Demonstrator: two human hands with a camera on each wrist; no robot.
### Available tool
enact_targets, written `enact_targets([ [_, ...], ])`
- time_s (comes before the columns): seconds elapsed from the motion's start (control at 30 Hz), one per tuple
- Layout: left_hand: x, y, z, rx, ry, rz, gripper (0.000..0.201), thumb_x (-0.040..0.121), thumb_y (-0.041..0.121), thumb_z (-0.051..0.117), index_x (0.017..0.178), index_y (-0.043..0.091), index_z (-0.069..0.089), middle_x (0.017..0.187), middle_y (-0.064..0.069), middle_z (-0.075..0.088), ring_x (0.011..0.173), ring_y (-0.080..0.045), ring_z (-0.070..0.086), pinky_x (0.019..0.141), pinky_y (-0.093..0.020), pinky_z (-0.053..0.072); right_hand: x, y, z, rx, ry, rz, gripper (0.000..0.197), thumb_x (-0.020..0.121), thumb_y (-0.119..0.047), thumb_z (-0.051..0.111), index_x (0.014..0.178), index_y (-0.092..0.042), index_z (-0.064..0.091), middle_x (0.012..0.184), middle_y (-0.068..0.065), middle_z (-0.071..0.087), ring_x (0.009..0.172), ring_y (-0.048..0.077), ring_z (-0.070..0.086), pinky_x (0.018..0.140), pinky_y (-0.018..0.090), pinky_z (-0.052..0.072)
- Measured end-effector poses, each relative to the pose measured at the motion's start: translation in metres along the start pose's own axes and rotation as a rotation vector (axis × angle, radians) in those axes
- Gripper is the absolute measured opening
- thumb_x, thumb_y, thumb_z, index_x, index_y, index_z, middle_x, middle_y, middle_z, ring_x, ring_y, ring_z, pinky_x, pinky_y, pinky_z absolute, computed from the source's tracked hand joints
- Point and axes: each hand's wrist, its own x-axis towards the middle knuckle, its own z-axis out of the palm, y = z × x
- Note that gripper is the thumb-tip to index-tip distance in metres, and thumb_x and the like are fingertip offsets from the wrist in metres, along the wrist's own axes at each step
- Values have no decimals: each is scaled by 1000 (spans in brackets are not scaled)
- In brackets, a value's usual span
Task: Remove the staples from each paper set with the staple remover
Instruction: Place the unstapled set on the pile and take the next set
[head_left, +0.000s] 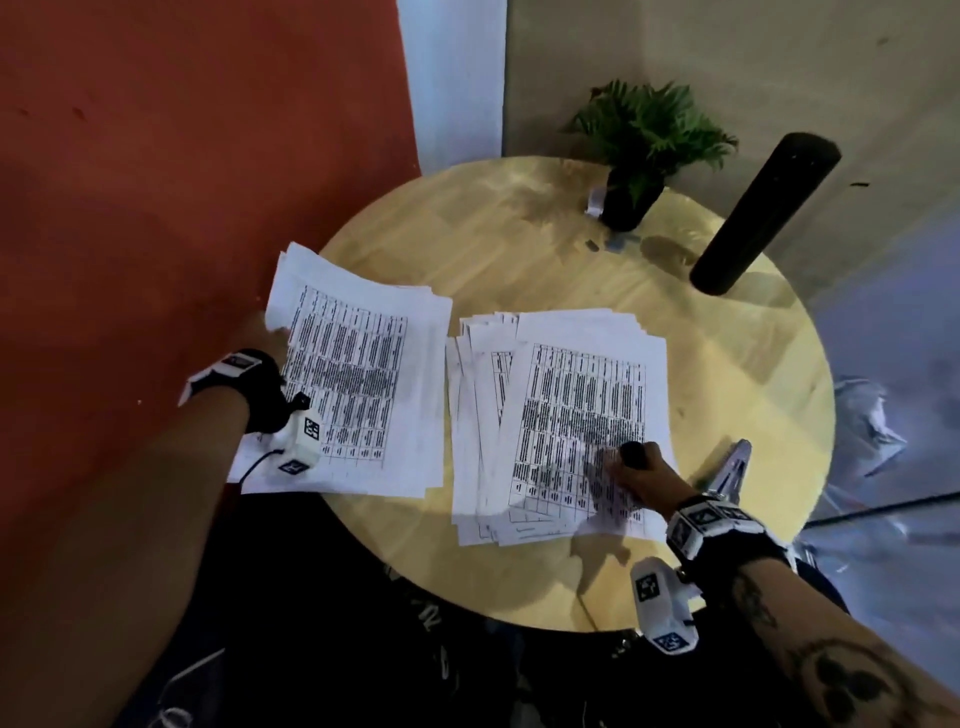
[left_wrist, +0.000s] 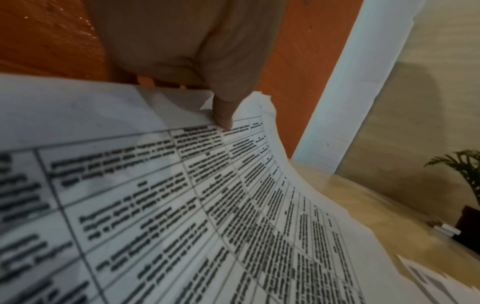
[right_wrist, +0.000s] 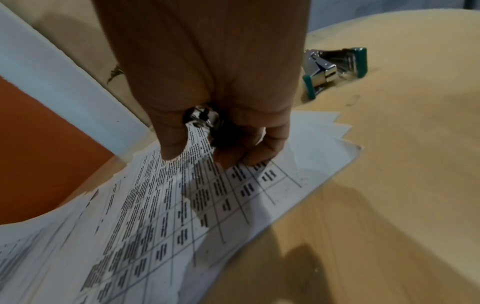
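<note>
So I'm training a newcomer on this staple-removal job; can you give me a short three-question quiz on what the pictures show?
1. True or false: the left hand pinches the far left edge of the left paper stack.
2. What does the right hand hold? A) a pen B) a small black and metal tool C) nothing
3. Fill in: the metal stapler with green ends lies on the round ___, to the right of the right paper stack.

Key: 1 true; 2 B; 3 table.
</note>
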Motion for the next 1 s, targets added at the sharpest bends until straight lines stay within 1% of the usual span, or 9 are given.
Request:
enact_targets([
  [0.07, 18, -7, 4, 32, -23, 3, 63, 91, 28, 59, 141, -3, 34, 146, -26, 35, 134, -41, 35, 113, -48, 26, 6, 2, -1, -9, -42, 7, 26, 91, -14, 58, 99, -14, 33, 71, 6, 43, 37, 2, 46, 31, 14, 33],
  [0.13, 49, -18, 18, 72, 0, 12, 73, 85, 37, 64, 142, 2, 34, 145, -24, 39, 131, -43, 39, 110, -53, 30, 6, 2, -3, 9, -55, 28, 29, 91, -11, 58, 104, -13, 32, 72, 6, 44, 43, 8, 46, 31, 14, 33],
  [0.23, 7, 37, 25, 148, 54, 108, 62, 86, 40, 63, 135, 8, 43, 138, -22, 46, 128, -40, 42, 107, -48, 35, 8, 3, -3, 5, -47, 36, 32, 90, -11, 59, 106, -12, 32, 69, 4, 43, 39, 5, 45, 32, 14, 32],
  [0.4, -98, 137, 83, 82, -312, 341, 39, 89, 25, 64, 122, 5, 56, 126, -17, 59, 117, -30, 54, 94, -29, 39, 13, 4, -3, 68, -70, 30, 28, 88, -9, 62, 82, -20, 37, 65, 5, 40, 29, -1, 40, 31, 14, 31],
  [0.5, -129, 164, 126, 83, -488, 246, 50, 90, 32, 62, 129, 2, 51, 137, -15, 53, 123, -28, 52, 97, -27, 39, 13, 3, -3, 145, -73, 35, 32, 88, -8, 62, 77, -22, 35, 54, 3, 46, 27, -1, 40, 31, 13, 30],
  [0.6, -150, 173, 153, 79, -502, 98, 65, 87, 35, 66, 136, -1, 42, 139, -16, 49, 122, -32, 53, 99, -33, 44, 10, 1, -4, 175, -82, 19, 31, 88, -7, 61, 75, -20, 36, 41, -6, 47, 27, -2, 39, 30, 13, 29],
  [0.8, -168, 185, 173, 105, -499, -23, 87, 80, 39, 73, 145, 2, 28, 147, -13, 40, 131, -31, 44, 107, -42, 38, 0, -5, -4, 226, -102, -50, 22, 90, 0, 55, 78, -11, 40, 61, 5, 37, 30, -2, 38, 31, 12, 30],
  [0.9, -163, 187, 174, 138, -478, -68, 84, 77, 44, 75, 142, 7, 37, 149, -13, 35, 135, -33, 38, 109, -43, 35, 2, -1, -3, 232, -102, -21, 25, 89, -7, 60, 102, -5, 38, 68, 4, 40, 35, -1, 43, 32, 11, 32],
  [1.0, -162, 188, 170, 159, -423, -66, 99, 79, 43, 72, 149, 4, 13, 155, -18, 19, 142, -34, 23, 114, -45, 25, 1, 1, -3, 235, -94, -11, 31, 90, -11, 60, 107, -7, 34, 71, 3, 41, 50, 8, 43, 33, 11, 32],
])
